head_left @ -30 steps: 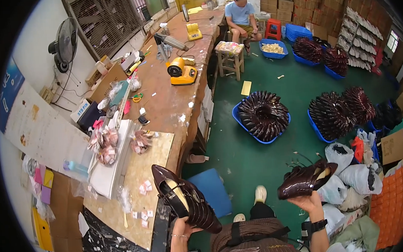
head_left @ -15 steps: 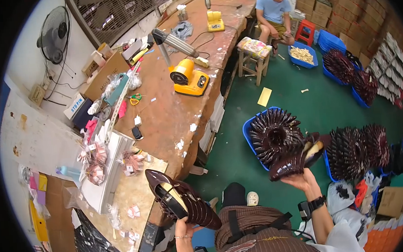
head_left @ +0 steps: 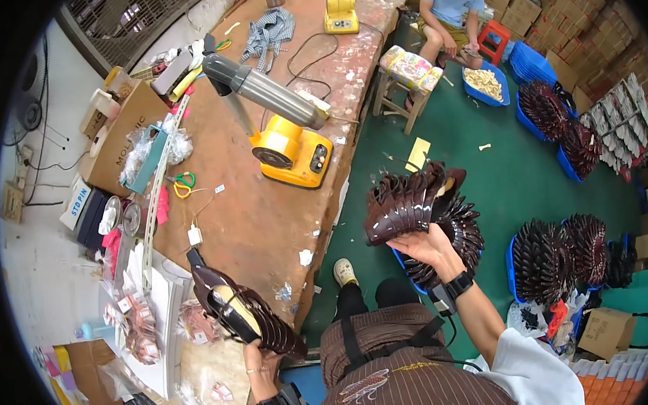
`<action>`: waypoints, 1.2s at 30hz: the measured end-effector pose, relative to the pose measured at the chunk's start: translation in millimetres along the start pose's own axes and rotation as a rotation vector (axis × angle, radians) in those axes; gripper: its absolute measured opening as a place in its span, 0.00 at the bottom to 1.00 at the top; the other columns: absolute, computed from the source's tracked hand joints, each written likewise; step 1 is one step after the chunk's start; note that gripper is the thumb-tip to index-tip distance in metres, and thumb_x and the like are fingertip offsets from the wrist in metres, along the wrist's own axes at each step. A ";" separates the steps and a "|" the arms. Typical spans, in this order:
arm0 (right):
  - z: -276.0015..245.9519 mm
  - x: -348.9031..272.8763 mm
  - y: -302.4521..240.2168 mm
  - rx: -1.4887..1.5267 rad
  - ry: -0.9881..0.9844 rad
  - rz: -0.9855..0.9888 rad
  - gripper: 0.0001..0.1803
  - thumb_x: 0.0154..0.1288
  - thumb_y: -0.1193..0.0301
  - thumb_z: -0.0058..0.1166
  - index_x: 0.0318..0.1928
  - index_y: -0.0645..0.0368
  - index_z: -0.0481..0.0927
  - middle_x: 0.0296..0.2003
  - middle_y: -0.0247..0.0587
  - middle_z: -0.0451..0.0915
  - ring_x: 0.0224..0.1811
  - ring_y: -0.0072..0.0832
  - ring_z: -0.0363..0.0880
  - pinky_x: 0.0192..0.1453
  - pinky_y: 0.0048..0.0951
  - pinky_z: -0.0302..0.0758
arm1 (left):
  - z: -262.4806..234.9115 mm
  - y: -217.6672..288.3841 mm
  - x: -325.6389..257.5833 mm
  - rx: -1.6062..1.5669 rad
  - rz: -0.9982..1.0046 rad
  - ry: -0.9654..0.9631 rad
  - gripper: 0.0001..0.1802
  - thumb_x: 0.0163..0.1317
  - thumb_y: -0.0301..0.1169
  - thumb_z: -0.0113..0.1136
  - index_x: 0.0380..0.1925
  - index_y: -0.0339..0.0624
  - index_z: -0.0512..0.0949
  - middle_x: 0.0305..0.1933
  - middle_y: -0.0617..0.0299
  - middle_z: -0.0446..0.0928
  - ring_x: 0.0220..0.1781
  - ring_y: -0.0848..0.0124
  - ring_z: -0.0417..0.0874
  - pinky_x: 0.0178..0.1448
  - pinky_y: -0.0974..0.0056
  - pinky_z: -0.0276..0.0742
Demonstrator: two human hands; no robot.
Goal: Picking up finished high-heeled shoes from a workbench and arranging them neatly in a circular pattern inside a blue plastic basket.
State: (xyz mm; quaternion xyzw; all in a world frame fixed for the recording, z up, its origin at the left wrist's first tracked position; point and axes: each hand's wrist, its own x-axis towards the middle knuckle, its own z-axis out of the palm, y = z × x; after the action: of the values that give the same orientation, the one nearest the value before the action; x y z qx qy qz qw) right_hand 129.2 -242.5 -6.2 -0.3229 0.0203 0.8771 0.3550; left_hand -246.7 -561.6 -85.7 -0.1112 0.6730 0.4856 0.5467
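Two fanned stacks of glossy dark brown shoe uppers are in hand, one to each side and well apart. The right hand (head_left: 429, 246) is clamped under the right stack of uppers (head_left: 413, 203), holding it raised over the green floor (head_left: 508, 184), just above a blue tub of more uppers (head_left: 456, 243). The left hand (head_left: 258, 359) grips the left stack of uppers (head_left: 242, 311) from below; that stack slants across the near edge of the brown workbench (head_left: 266, 221), one cream insole showing among the dark pieces. Each wrist wears a black band.

On the bench beyond the left stack stands a yellow machine (head_left: 291, 154) with a grey cylindrical arm (head_left: 265, 91) reaching out above it. Green-handled scissors (head_left: 184, 184) lie to its left, near a cardboard box (head_left: 116, 137). A second, smaller yellow device (head_left: 340, 12) sits far up the bench.

On the floor to the right are more blue tubs of dark uppers (head_left: 561, 251). At the top, another person in a light blue shirt (head_left: 451, 2) sits beside a blue basin of pale pieces (head_left: 486, 85) and a small stool with a patterned cushion (head_left: 407, 70).
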 end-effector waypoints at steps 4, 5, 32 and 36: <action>20.5 42.2 -10.9 0.090 0.034 0.015 0.26 0.67 0.62 0.34 0.55 0.73 0.65 0.57 0.63 0.65 0.62 0.52 0.62 0.67 0.53 0.57 | 37.9 61.4 42.4 0.148 0.011 0.220 0.18 0.52 0.33 0.46 0.43 0.42 0.70 0.35 0.53 0.74 0.36 0.55 0.77 0.41 0.33 0.73; 25.4 50.1 -12.3 0.098 0.053 0.011 0.26 0.67 0.63 0.34 0.55 0.73 0.64 0.58 0.64 0.64 0.63 0.52 0.60 0.68 0.52 0.56 | 45.9 73.4 53.9 0.185 0.029 0.258 0.19 0.51 0.33 0.48 0.45 0.42 0.69 0.35 0.53 0.73 0.35 0.55 0.76 0.41 0.34 0.73; 47.8 162.6 -46.3 0.191 -0.073 0.164 0.31 0.67 0.56 0.33 0.60 0.69 0.59 0.62 0.61 0.57 0.67 0.52 0.52 0.72 0.50 0.46 | 210.7 65.5 88.5 1.047 0.051 0.643 0.53 0.50 0.58 0.59 0.69 0.54 0.41 0.68 0.27 0.39 0.70 0.38 0.43 0.69 0.47 0.49; 47.7 166.8 -42.0 0.104 -0.068 0.188 0.30 0.67 0.56 0.35 0.59 0.69 0.62 0.61 0.60 0.60 0.66 0.52 0.53 0.71 0.51 0.47 | 233.8 75.6 73.1 0.830 0.732 0.280 0.35 0.58 0.40 0.58 0.59 0.28 0.60 0.62 0.35 0.60 0.66 0.44 0.58 0.68 0.53 0.53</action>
State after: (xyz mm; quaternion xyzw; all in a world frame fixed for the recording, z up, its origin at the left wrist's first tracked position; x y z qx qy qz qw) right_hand 39.6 -96.8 -57.2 -0.2707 0.0837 0.9148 0.2879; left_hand -179.0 -314.4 -91.0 0.2899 0.8681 0.3189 0.2464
